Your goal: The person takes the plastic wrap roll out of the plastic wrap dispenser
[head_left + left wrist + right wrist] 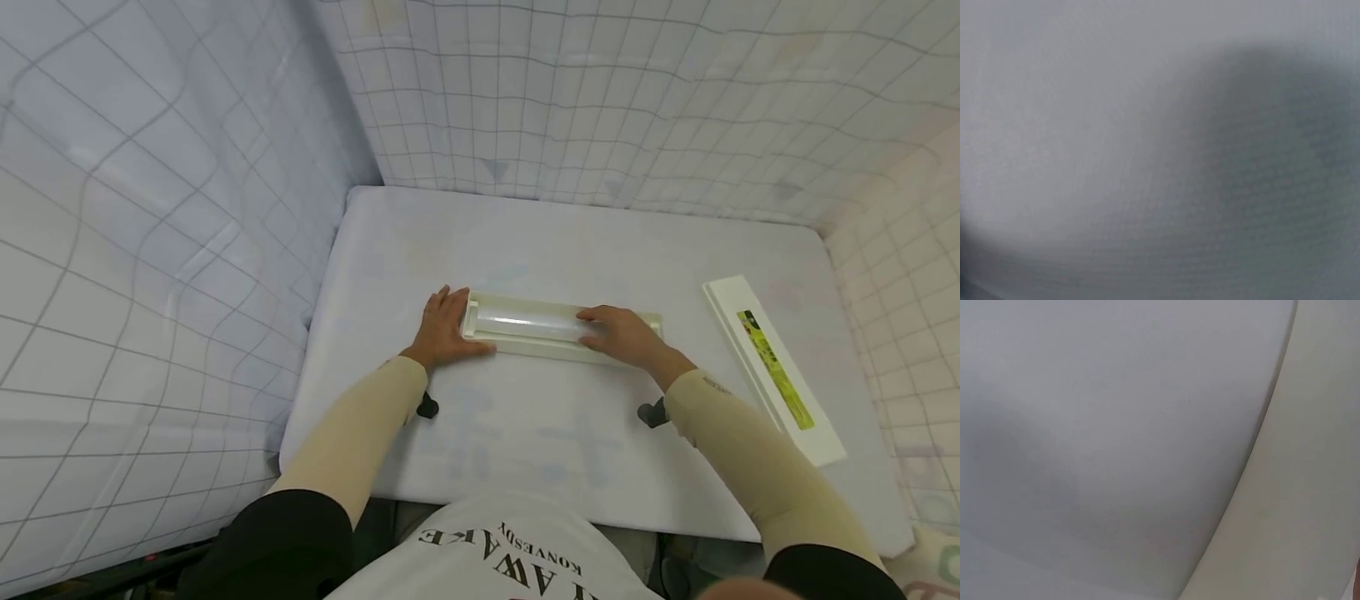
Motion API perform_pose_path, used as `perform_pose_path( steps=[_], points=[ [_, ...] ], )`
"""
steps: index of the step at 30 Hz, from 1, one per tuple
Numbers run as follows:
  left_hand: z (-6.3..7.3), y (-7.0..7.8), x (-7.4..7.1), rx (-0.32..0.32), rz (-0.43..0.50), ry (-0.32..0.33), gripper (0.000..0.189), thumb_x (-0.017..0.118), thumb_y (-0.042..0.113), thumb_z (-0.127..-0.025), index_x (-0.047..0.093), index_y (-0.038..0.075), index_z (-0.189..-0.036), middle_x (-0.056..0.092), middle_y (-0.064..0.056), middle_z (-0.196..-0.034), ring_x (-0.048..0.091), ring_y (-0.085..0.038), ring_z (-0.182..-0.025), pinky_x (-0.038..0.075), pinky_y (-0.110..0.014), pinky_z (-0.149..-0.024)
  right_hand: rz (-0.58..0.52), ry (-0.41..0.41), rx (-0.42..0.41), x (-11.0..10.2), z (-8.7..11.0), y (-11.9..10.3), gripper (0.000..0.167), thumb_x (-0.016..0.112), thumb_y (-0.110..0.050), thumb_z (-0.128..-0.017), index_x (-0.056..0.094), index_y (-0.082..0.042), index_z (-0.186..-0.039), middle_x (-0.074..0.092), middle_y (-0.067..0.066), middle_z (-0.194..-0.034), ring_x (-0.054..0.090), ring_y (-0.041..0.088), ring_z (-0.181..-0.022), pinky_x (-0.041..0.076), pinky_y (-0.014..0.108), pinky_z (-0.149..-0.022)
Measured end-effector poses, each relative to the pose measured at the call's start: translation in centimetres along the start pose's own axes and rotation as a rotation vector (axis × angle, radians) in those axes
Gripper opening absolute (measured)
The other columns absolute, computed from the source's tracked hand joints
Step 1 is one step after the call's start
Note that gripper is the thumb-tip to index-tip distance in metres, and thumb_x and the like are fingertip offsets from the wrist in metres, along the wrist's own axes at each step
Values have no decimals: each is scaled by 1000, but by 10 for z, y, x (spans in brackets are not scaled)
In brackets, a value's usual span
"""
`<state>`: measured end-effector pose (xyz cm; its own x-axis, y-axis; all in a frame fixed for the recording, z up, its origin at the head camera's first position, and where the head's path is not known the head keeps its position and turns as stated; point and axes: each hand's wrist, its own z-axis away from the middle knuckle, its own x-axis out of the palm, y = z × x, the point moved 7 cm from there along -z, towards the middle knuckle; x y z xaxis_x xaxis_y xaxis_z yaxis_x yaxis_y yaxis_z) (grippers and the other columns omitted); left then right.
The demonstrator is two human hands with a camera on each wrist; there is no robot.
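Note:
A long, narrow, pale cream dispenser box (517, 346) lies near the middle of the white table, its top uncovered. Inside it sits a shiny roll of clear film (525, 321). My left hand (447, 329) rests against the box's left end, fingers straight and spread, thumb along the front corner. Over the right part, my right hand (628, 335) holds the roll between curled fingers and thumb; the hand hides that end. In the right wrist view the box's pale side (1291, 462) fills the right edge. The left wrist view shows only blurred white cloth.
A cream lid (776, 367) with a yellow-green label lies slanted on the right of the table (525, 450), beside my right forearm. White grid-patterned curtains (600, 108) hang behind and along both sides. Dark wrist-camera mounts stick out under both wrists.

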<state>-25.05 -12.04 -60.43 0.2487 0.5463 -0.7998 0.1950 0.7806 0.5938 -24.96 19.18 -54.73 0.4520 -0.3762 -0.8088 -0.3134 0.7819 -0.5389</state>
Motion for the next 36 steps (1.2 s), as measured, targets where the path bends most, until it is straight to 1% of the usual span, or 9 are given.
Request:
perform_pose_path(
  steps=[3,8,10,15,18,22,26,33,36],
  points=[
    [-1,1,1,5,2,3,116,78,72,-70,30,16,-160,34,-8,-165,9,-35,-160,4,-56,-131,-1,4,12,2,0,3,54,75,-30,-94,60,-9,-142,60,15,-146,52,38,-139,41,54,-118],
    [3,-1,-1,-1,-1,8,115,81,68,-70,31,14,-159,35,-10,-165,10,-37,-159,5,-59,-130,-15,11,2,6,-2,2,54,77,-32,-92,63,-9,-139,59,15,-147,52,38,-139,41,53,-118],
    [4,-1,-1,0,0,9,114,82,66,-70,32,15,-158,36,-9,-164,10,-37,-159,5,-58,-130,3,4,-4,8,-2,1,54,77,-33,-92,64,-9,-138,59,14,-147,53,37,-140,41,53,-118],
    [-2,4,4,29,-5,5,112,78,71,-72,32,18,-159,35,-7,-164,10,-36,-159,5,-57,-130,25,-3,40,4,0,7,56,78,-34,-91,64,-8,-139,60,12,-147,53,36,-140,43,52,-117],
    [-3,5,4,15,-4,1,113,78,72,-71,32,17,-159,33,-6,-166,9,-35,-160,4,-57,-130,17,-1,32,2,0,8,57,78,-34,-91,64,-7,-139,59,13,-147,53,37,-139,44,52,-117],
    [-1,3,2,-21,-21,-8,114,81,68,-71,31,16,-159,31,-6,-167,6,-33,-160,2,-55,-131,-4,-15,18,5,-2,8,58,77,-36,-92,62,-8,-140,57,13,-149,51,38,-141,42,53,-117],
    [0,3,0,-13,-31,-13,113,80,68,-72,31,15,-159,30,-6,-167,6,-33,-160,2,-55,-131,-35,-31,61,7,-2,10,58,77,-36,-91,62,-9,-141,56,13,-151,48,39,-143,40,55,-119],
    [1,1,0,0,-26,4,114,82,68,-70,33,15,-158,32,-7,-166,8,-34,-160,2,-54,-131,-44,-16,64,9,-3,10,57,78,-37,-91,64,-11,-139,58,14,-149,49,39,-142,40,55,-119],
    [0,1,1,3,-30,8,114,82,68,-70,33,15,-158,32,-7,-166,7,-33,-160,2,-54,-131,-48,-15,82,9,-3,12,58,78,-39,-91,63,-12,-140,56,14,-150,49,38,-143,39,55,-120]
  ],
)
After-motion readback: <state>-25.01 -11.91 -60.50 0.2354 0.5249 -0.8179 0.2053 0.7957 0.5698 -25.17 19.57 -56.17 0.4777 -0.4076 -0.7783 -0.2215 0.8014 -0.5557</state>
